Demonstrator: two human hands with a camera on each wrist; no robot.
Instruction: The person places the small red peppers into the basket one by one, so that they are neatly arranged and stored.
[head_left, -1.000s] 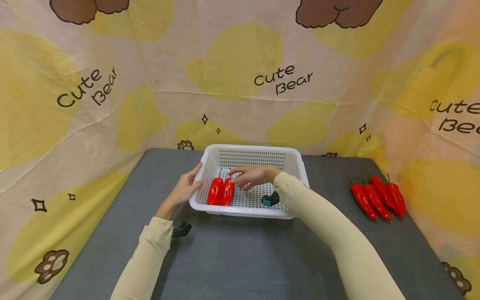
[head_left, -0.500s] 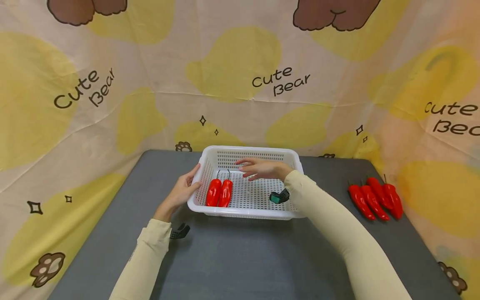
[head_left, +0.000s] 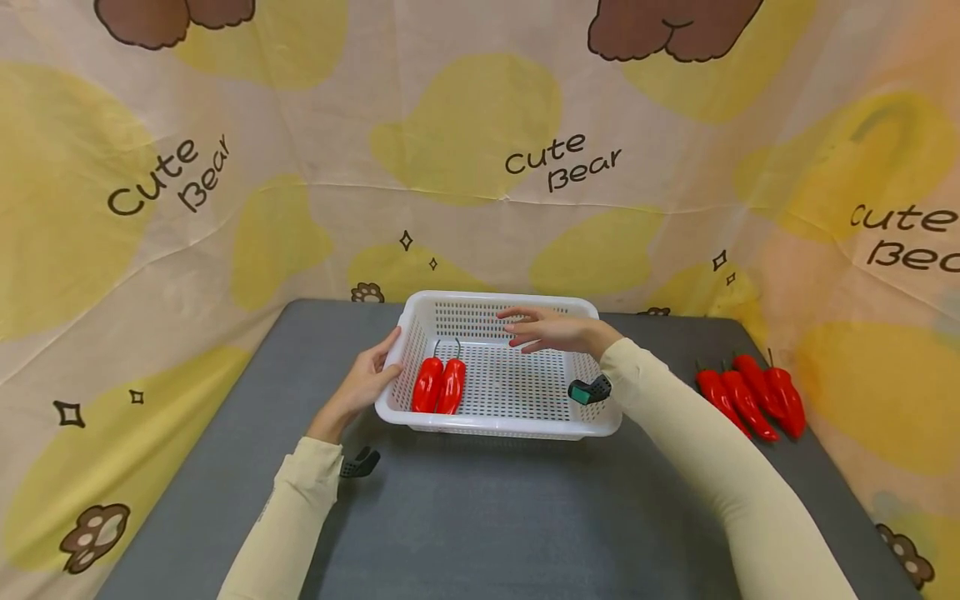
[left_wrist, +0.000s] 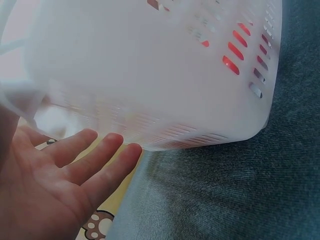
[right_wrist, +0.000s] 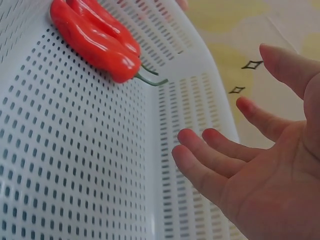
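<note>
A white plastic basket (head_left: 501, 427) with slotted walls stands on the dark grey table. My left hand (head_left: 365, 379) grips its left rim, the thumb over the edge; in the left wrist view the fingers (left_wrist: 102, 172) lie along the outside. Two glossy red peppers (head_left: 439, 385) with thin green stems lie side by side at the basket's left end, stems pointing away from me. Above the right half of the basket hovers my right hand (head_left: 551, 330), its fingers spread and holding nothing. In the right wrist view the peppers (right_wrist: 102, 42) lie beyond the fingertips.
Several more red peppers (head_left: 750, 396) lie in a group on the table (head_left: 480, 517) to the right of the basket. Behind the table hangs a patterned cloth (head_left: 465, 142), which also rises along both sides.
My right hand has moved away from the two peppers in the basket, toward the right. The left hand keeps its hold on the rim, and the peppers lie still.
</note>
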